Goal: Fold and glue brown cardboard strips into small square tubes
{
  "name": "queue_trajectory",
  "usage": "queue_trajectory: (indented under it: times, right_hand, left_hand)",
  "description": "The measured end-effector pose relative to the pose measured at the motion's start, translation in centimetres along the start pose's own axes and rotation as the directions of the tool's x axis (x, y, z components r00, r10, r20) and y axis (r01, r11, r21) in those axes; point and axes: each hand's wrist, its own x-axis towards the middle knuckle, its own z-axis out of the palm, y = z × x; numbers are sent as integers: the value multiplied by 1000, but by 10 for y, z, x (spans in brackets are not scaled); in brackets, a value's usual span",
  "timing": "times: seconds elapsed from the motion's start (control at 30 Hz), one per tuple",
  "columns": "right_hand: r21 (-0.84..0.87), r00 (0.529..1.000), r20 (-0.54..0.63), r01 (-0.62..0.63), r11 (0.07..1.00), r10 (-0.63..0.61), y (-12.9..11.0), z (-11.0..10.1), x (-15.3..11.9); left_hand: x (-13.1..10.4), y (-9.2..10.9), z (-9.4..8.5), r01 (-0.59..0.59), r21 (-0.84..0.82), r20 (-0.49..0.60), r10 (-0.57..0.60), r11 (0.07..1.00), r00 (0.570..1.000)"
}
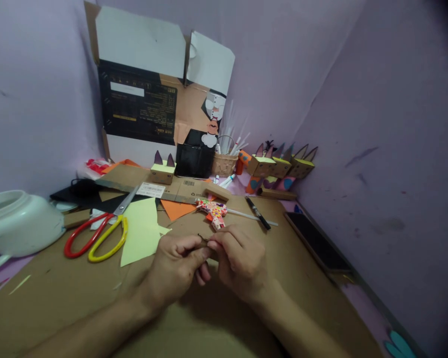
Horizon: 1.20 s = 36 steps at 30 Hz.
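My left hand (179, 258) and my right hand (241, 258) meet above the cardboard sheet (149, 323) at the middle. Between their fingertips they pinch a small, thin, dark brown piece (202, 238); its kind is too small to make out, and the fingers cover part of it. Just beyond the hands lies a flower-patterned hot glue gun (213, 211), with a translucent glue stick (242, 215) poking out of its back. Left of my left hand is pale yellow paper (140, 233). Scissors (97, 238) with one red and one yellow handle rest beside it.
A white pot (26, 223) stands at the left edge. A black marker (257, 213) and a dark phone (317, 241) lie on the right. Small cardboard animal heads (163, 171), a basket of sticks (224, 164) and a propped-up box (142, 104) line the back.
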Motion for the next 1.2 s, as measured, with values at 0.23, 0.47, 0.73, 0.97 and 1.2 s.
queue_trajectory:
  times: [0.23, 0.47, 0.73, 0.97, 1.2]
  right_hand:
    - [69, 999, -6, -49, 996, 50, -1, -3, 0]
    - [173, 993, -11, -118, 978, 122, -1, -4, 0]
    - [356, 977, 94, -212, 910, 190, 15, -14, 11]
    - [382, 985, 135, -150, 912, 106, 25, -10, 7]
    - [312, 989, 120, -124, 942, 90, 18, 3, -3]
  left_hand:
    - [-2, 0, -1, -213, 146, 38, 210, 966, 977]
    - [-3, -8, -3, -415, 247, 119, 398, 876, 910]
    - [13, -12, -16, -198, -53, -32, 197, 979, 980]
    - [12, -11, -14, -90, -44, -65, 87, 995, 994]
    - [12, -10, -12, -79, -46, -52, 77, 996, 996]
